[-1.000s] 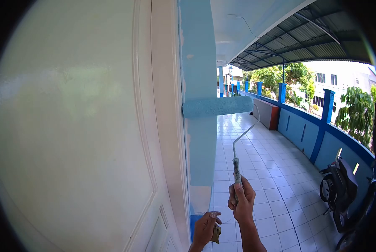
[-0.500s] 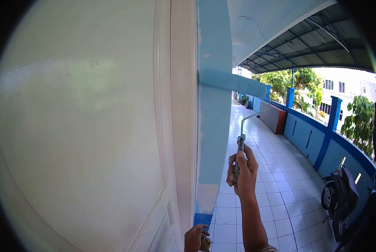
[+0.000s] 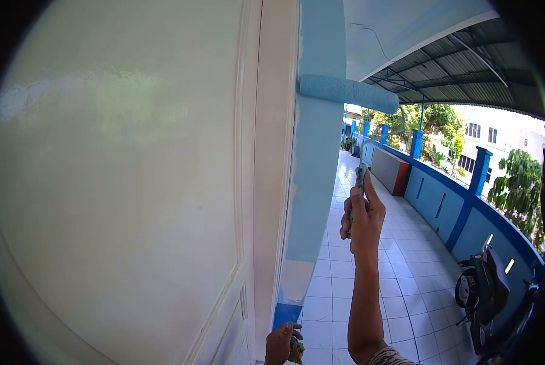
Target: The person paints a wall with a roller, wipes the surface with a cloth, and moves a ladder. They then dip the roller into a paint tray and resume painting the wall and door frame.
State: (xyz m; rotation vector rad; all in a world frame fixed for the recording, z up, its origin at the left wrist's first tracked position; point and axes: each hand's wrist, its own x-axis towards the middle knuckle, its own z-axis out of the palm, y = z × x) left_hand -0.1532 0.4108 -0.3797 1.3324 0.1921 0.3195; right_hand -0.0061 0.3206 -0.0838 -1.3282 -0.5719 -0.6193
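Observation:
My right hand (image 3: 366, 219) is wrapped round the paint-smeared handle of a paint roller (image 3: 348, 92). The roller's wide blue sleeve lies level across the narrow light-blue wall strip (image 3: 315, 164), its left end close to the white door frame (image 3: 275, 134) and its right end jutting past the wall edge. Low in the view, my left hand (image 3: 278, 344) is closed on a bunched yellowish rag (image 3: 296, 351), partly hidden by the fingers. Near the wall's foot, a pale unpainted patch (image 3: 295, 281) sits above a dark blue band (image 3: 287, 312).
A large glossy cream door (image 3: 120, 201) fills the left side. White floor tiles (image 3: 327, 292) run along the corridor at right. A dark motorbike (image 3: 485, 286) stands by the blue boundary wall (image 3: 430, 188), with a red-ended low block (image 3: 400, 177) farther along.
My right hand has risen, and the roller has moved up the light-blue wall. The view has shifted slightly. My left hand stays low with the rag.

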